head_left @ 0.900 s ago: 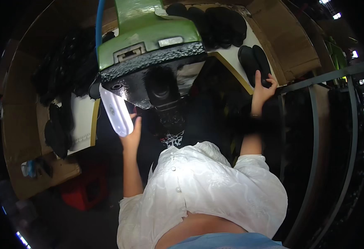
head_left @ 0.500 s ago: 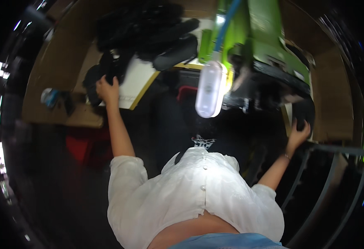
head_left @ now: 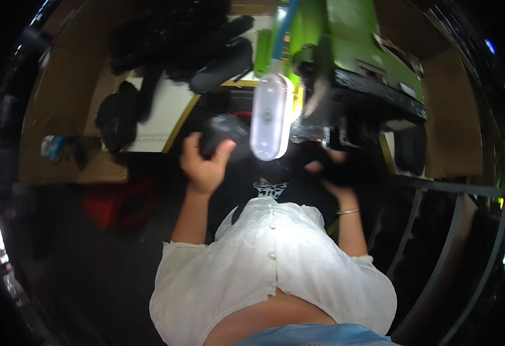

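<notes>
My left hand (head_left: 203,168) is raised in front of my body, left of the lamp. Thumb and fingers grip a black, padded-looking piece (head_left: 225,131) whose exact kind does not show. My right hand (head_left: 334,176) is below the green machine (head_left: 353,43), smeared by motion. Something dark covers part of its palm and lies between thumb and fingers; its outline merges with the dark background. On the white board (head_left: 169,106) to the left lie black pieces (head_left: 117,118), with a larger heap of them (head_left: 172,40) behind. Another black piece (head_left: 411,151) rests at the right side.
A lit lamp (head_left: 271,118) on a blue cable hangs between my hands. Cardboard walls (head_left: 457,109) enclose both sides. A red container (head_left: 120,203) stands low at the left; grey metal bars (head_left: 431,242) run at the lower right.
My left hand has come right and nearer from the left board, bringing a black piece. My right hand has swung left and inward from the black piece at the right side.
</notes>
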Motion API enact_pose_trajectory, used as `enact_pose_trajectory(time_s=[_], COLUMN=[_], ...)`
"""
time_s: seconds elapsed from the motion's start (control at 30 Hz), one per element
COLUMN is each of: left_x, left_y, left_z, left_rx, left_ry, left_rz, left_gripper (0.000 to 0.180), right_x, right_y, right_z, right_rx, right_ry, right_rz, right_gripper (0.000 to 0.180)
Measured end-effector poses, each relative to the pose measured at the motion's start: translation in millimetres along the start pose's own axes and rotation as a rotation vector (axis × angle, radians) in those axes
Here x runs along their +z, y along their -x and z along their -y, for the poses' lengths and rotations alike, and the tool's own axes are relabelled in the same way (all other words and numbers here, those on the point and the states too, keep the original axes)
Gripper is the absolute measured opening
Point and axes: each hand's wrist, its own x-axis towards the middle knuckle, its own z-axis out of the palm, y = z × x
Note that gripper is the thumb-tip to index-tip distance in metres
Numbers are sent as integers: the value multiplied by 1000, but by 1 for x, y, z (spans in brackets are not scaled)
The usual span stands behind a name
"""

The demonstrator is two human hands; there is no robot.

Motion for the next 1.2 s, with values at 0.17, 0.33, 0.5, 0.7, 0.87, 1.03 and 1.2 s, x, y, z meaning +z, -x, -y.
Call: enact_pose_trajectory(time_s=[0.17,0.33,0.5,0.7,0.87,1.03,1.2], left_x=[57,87,80,73,71,55,23], left_y=[33,18,4,19,12,15,-3], left_z=[-48,-57,-51,-50,-58,-31,-16], left_rx=[-182,-402,-673,-734,-625,-657,-650], left_ry=[551,459,585,746,585,582,617], left_rz=[508,905,946,783,707,559,347], left_gripper=[29,30,25,19,20,18,25], right_x=[53,56,42,-44,-74,-39,6], right_y=[22,30,30,10,-3,-19,-24], right_z=[31,29,42,11,10,38,71], right_rx=[223,272,232,-4,192,198,109], right_ry=[-365,-476,-373,-79,-965,-989,-866], right_rz=[507,429,455,575,38,-24,81], right_gripper=[52,27,32,26,36,31,29])
